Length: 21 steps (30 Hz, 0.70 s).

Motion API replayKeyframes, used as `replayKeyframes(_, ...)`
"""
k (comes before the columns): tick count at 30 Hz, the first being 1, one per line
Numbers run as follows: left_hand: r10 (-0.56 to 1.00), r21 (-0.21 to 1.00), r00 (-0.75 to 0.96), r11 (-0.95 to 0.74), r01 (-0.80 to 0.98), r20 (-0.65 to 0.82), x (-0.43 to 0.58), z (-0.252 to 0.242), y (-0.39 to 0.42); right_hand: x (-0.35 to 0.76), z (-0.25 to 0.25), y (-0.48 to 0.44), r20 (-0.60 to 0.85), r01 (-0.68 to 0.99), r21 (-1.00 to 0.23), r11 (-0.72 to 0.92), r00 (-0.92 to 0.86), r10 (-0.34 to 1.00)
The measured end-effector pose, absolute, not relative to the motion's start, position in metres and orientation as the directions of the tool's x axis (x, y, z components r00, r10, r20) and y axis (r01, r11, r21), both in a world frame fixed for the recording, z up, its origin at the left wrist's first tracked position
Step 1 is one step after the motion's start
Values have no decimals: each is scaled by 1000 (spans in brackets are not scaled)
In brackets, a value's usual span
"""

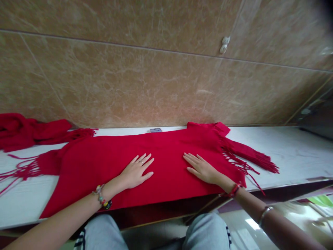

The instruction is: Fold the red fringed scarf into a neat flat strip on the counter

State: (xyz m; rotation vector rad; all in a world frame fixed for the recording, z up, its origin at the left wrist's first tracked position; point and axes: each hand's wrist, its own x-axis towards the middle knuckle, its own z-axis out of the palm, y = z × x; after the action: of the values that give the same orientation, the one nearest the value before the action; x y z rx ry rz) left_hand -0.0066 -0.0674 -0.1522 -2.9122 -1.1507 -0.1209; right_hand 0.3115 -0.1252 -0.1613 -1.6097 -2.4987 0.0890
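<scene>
A red scarf (166, 146) with fringed ends is spread along the white tabletop (281, 146), its front edge reaching the table's edge. On its left half my left hand (136, 172) lies flat, fingers spread, a ring on one finger. My right hand (203, 169) rests flat on the right half, fingers stretched out. Neither hand grips anything. At the right end, folded cloth and a fringe (239, 161) hang loosely over the tabletop. Another fringe (23, 168) trails out at the left end.
A bunched red cloth (31, 132) with tassels lies at the far left by the wall. Behind the scarf, a small phone-like object (155, 130) sits near the tiled wall (145, 86). A white socket or plug (224, 45) is on the wall. A dark object (318, 114) stands far right.
</scene>
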Motion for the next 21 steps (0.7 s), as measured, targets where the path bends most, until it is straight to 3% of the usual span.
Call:
replayKeyframes(8,687,25,725,-727,687,53,-7,-151,-67,430,-172,-148,82,982,-113,151,-142,986)
replayKeyframes(11,693,10,717,-720,694,70,2,-142,-67,394,-157,-145,193,967,-131,220,-193,962)
replayKeyframes(15,770,-20,628,-630,776,109,16,-134,-49,300,-137,-115,260,861,-159,484,-436,861)
replayKeyframes(21,812,-36,580,-579,815,70,12,-154,-13,247,-158,-67,200,866,-120,485,-458,866)
